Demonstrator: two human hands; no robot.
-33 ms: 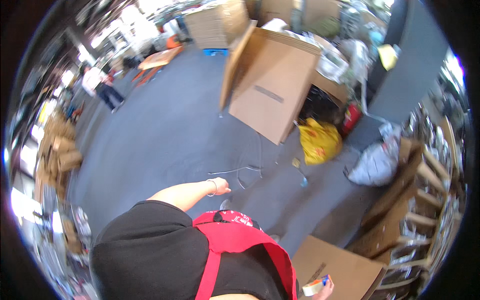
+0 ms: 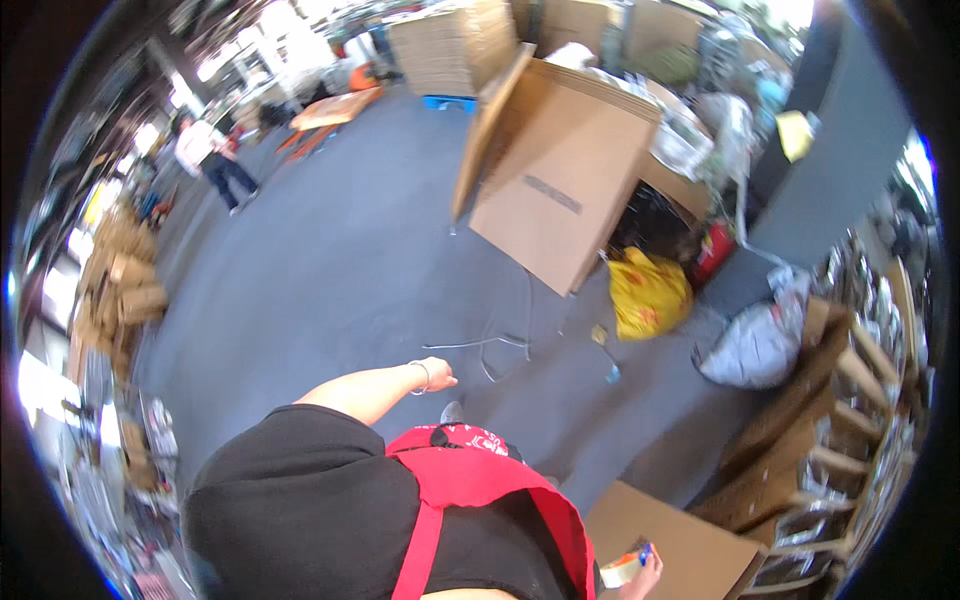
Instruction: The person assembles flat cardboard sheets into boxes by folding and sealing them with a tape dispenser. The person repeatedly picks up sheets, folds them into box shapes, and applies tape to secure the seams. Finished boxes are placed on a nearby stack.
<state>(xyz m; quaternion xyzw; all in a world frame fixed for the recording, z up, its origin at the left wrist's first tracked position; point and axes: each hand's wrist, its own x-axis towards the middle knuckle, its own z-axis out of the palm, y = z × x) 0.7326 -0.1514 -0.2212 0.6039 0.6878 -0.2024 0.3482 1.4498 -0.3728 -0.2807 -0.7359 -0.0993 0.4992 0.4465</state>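
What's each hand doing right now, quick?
Left hand: looks loosely closed, nothing visible in it.
Right hand: closed on a small white, orange and blue object, exact kind unclear.

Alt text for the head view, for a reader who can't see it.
The right hand holds a small white, orange and blue item near brown cardboard; the left hand hangs over a grey floor. Ahead are a large cardboard panel and a yellow bag.

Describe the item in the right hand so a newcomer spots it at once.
Start at the red apron, bottom centre, then go right to the cardboard sheet. By its lower-left edge, the right hand holds the item: small, pale, with orange and blue patches, unlike the brown sheet.
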